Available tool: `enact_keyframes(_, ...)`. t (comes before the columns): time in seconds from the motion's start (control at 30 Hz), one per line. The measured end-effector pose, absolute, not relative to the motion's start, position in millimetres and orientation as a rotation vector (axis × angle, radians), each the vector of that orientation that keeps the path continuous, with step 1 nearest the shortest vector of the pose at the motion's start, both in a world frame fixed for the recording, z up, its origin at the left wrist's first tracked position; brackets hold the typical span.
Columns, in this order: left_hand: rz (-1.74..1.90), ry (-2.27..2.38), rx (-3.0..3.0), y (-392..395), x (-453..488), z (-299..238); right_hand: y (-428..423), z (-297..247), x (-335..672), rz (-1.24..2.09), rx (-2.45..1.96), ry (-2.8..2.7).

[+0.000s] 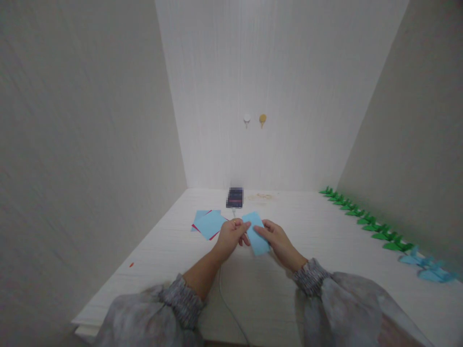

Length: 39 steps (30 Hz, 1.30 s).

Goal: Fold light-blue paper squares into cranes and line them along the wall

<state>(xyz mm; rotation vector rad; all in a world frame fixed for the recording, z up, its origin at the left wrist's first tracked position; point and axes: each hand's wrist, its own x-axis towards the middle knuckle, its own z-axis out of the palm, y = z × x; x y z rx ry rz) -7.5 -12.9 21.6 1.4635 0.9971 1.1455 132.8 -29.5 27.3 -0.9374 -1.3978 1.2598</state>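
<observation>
Between my two hands is a light blue sheet of paper (259, 243), an upright rectangle that looks folded, held above the table. My left hand (231, 235) pinches its left edge, thumb on top. On the right side, my right hand (278, 240) grips the sheet with the thumb across its face and the fingers behind. Just beyond my left hand lies a loose pile of square paper sheets (208, 224), light blue with red edges showing between them. The undersides of the held paper and some fingertips are hidden.
A phone (235, 198) with a white cable (227, 303) stands by the back wall. Along the right side runs a row of green folded-paper figures (371, 225), with light blue ones (432, 270) nearest me. An orange scrap (131, 264) lies left. Two hooks (262, 118) hang on the wall.
</observation>
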Motion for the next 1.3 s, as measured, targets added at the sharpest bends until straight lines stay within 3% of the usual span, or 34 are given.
enact_keyframes(0.63,1.153,0.897,1.268,-4.2,-18.0,17.3,-25.8,23.2,142.1,1.506,-0.999,-1.588)
enact_keyframes(0.93,1.122,0.843,1.285,-8.2,-12.7,17.6,-17.9,20.6,142.7,1.226,-1.089,-1.655)
enact_keyframes(1.3,1.111,0.911,1.399,-6.2,-10.7,13.7,-19.3,21.1,143.1,1.188,-1.056,-1.634)
